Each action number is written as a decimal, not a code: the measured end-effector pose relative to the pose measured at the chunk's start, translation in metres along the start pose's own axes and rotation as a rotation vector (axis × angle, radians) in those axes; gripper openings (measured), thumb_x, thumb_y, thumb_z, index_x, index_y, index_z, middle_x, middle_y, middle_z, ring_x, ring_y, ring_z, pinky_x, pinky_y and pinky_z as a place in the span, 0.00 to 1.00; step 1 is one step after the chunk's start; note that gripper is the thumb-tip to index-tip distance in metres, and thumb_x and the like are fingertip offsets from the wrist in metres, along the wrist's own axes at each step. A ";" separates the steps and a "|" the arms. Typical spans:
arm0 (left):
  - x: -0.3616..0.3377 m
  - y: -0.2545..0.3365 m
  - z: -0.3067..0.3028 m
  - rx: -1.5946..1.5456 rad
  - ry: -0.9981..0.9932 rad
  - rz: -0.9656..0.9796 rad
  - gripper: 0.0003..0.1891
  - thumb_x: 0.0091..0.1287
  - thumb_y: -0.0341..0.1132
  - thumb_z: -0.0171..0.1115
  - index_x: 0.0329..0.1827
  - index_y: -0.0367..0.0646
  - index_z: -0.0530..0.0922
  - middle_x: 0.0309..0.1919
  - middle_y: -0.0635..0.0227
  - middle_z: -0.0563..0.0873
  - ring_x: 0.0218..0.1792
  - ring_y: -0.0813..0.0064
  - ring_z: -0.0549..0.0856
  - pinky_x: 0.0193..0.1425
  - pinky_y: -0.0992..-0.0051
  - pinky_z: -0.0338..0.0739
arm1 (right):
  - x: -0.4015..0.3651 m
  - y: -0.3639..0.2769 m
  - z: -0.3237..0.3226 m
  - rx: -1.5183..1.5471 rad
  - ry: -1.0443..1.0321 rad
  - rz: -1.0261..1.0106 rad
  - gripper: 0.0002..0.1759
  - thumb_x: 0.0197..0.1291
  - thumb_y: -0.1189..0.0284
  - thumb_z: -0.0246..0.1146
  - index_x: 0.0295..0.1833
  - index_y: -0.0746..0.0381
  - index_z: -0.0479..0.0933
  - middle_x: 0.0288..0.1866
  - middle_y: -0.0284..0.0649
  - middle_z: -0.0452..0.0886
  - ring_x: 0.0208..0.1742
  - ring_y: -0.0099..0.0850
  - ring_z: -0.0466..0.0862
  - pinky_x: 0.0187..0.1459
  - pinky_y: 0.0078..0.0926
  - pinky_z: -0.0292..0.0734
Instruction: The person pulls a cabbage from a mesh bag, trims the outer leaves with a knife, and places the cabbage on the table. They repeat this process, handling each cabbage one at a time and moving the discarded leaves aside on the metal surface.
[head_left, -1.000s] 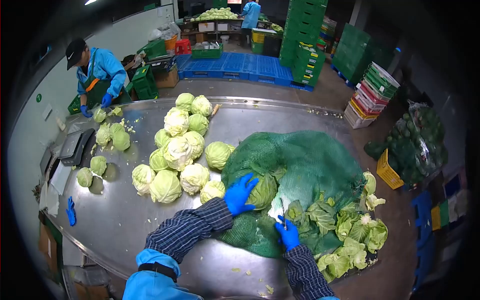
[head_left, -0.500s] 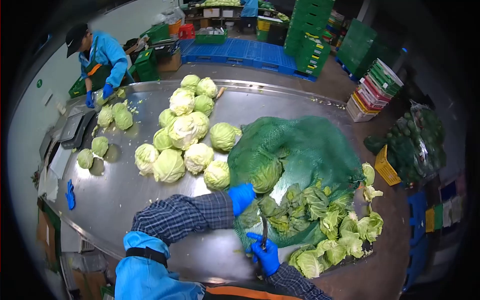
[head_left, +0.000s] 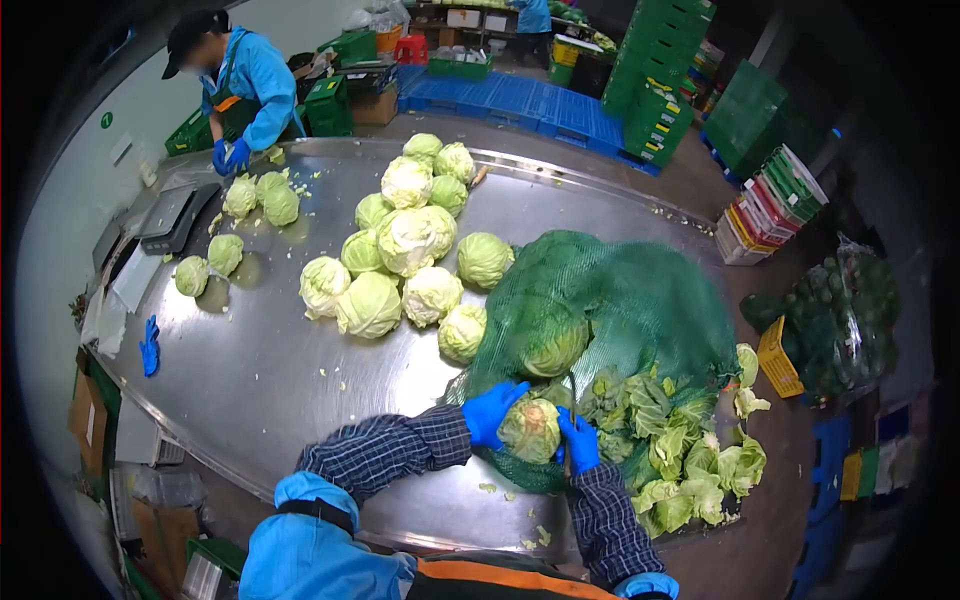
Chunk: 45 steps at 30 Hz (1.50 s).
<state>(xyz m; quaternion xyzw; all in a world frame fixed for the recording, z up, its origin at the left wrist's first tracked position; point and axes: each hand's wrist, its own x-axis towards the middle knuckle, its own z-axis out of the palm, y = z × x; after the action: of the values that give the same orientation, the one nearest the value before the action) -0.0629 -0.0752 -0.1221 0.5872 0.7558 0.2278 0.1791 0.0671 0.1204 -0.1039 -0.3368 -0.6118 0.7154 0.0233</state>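
My blue-gloved left hand [head_left: 494, 413] grips the left side of a cabbage [head_left: 530, 430] whose pale cut stem end faces up. At the cabbage's right side, my right hand [head_left: 579, 441], gloved too, is closed around a knife [head_left: 572, 392]; its dark, narrow blade points away from me and the handle is hidden in the fingers. Under and behind the cabbage spreads a green mesh bag [head_left: 640, 290]. Another cabbage [head_left: 556, 345] lies in the bag just beyond my hands. Loose outer leaves [head_left: 670, 440] are heaped to the right.
A pile of trimmed cabbages [head_left: 408, 240] stands on the metal table [head_left: 270, 350], left of the bag. Across it a co-worker [head_left: 250, 90] handles something beside a few cabbages. A blue glove [head_left: 150, 347] lies at the left edge. Green crates [head_left: 660, 90] are stacked behind.
The cabbage now sits between my hands, stem end up. My right hand has moved up and right with the knife to the cabbage's side. The view has shifted a little.
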 end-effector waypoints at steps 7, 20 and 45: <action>0.003 -0.003 0.030 -0.708 0.201 -0.170 0.63 0.34 0.44 0.83 0.74 0.42 0.50 0.67 0.51 0.64 0.69 0.56 0.63 0.72 0.62 0.58 | 0.008 0.032 -0.005 0.521 -0.048 0.277 0.25 0.59 0.64 0.65 0.59 0.64 0.72 0.37 0.39 0.83 0.26 0.28 0.81 0.24 0.25 0.75; 0.052 0.104 -0.028 -1.615 0.125 -0.088 0.58 0.38 0.47 0.81 0.72 0.44 0.55 0.67 0.58 0.66 0.66 0.56 0.67 0.69 0.54 0.64 | -0.133 -0.117 -0.077 0.286 0.049 -0.286 0.33 0.57 0.68 0.65 0.68 0.60 0.65 0.24 0.27 0.71 0.17 0.16 0.68 0.20 0.14 0.64; 0.303 0.295 0.186 -0.442 0.343 -0.052 0.50 0.39 0.44 0.81 0.67 0.39 0.63 0.60 0.56 0.69 0.62 0.59 0.69 0.69 0.63 0.62 | -0.058 0.008 -0.448 0.145 -0.027 -0.057 0.43 0.47 0.76 0.73 0.70 0.64 0.61 0.64 0.39 0.71 0.57 0.25 0.75 0.50 0.20 0.74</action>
<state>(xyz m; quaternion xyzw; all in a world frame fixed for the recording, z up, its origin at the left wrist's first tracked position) 0.2003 0.3048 -0.1138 0.4673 0.7220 0.4783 0.1780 0.3438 0.4780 -0.0960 -0.3072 -0.5678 0.7614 0.0597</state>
